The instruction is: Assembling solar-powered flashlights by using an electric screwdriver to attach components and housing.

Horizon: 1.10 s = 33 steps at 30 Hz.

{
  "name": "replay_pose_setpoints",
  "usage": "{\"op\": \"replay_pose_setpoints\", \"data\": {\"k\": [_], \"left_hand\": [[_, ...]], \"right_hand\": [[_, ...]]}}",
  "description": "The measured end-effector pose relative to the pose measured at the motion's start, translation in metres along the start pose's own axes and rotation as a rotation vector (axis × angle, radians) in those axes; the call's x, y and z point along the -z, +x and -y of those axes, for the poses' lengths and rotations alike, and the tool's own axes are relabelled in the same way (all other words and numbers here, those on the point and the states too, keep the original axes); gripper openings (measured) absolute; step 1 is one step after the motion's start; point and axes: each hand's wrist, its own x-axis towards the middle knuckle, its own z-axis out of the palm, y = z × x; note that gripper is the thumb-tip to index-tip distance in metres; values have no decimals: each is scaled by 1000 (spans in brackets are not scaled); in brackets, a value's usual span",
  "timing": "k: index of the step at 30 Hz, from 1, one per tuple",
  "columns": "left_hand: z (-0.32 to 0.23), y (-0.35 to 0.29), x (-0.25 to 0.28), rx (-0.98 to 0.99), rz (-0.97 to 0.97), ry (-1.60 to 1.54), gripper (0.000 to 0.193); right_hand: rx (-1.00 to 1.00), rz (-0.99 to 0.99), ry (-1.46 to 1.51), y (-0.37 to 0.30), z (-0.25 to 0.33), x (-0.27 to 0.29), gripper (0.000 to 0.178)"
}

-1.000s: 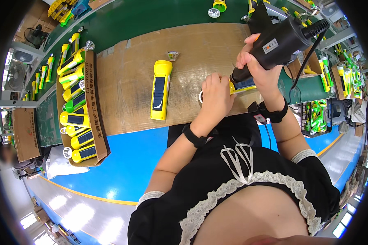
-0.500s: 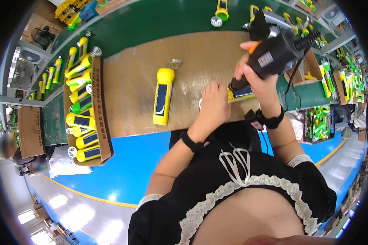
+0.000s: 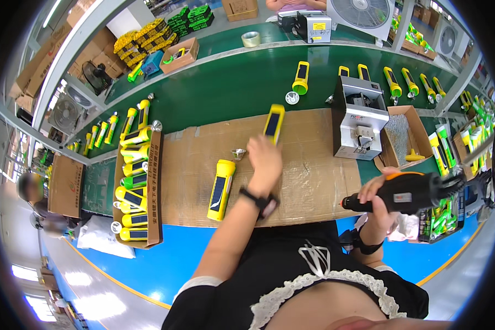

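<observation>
My right hand (image 3: 378, 206) is wrapped round a black electric screwdriver (image 3: 410, 193) with an orange part, its tip pointing left over the cardboard's right edge. Over the middle of the cardboard, my left hand (image 3: 265, 162) is closed on the near end of a yellow flashlight (image 3: 274, 124) with a dark solar panel; that end is hidden by the slightly blurred hand. A second yellow flashlight (image 3: 221, 190) lies to the left of this hand, panel up. Close to its head sits a small silver reflector (image 3: 238, 154).
An open carton (image 3: 155, 203) of flashlights stands at the left. A grey metal machine (image 3: 359, 124) and a carton of small screws (image 3: 400, 135) are on the right. More flashlights line the green bench (image 3: 220, 91). A fan (image 3: 360, 14) and a person's arms are beyond.
The screwdriver has swung away right and down from the flashlight. My left hand has carried that flashlight left and farther out. The view has tilted up, showing more of the bench.
</observation>
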Motion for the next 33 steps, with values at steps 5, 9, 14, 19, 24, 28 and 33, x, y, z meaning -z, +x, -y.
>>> {"op": "replay_pose_setpoints", "data": {"k": [5,9,14,19,24,28,33], "left_hand": [[-49,87,20,55,-107,-49,73],[-45,33,50,-170,86,-126,58],[45,-55,91,-324,90,-91,49],[102,-103,114,-27,265,-74,46],[106,-119,111,-38,429,-512,36],[73,-118,111,-170,486,-506,49],[62,-101,105,-411,185,-157,50]], "right_hand": [[-48,-20,-14,-4,-20,3,50],[-15,-92,-109,-1,-22,29,51],[184,-233,-89,32,-26,45,50],[306,-331,-147,67,-30,58,47],[369,-348,-255,89,-29,40,44],[311,-393,-307,100,-30,32,39],[257,-364,-331,107,-44,37,33]]}}
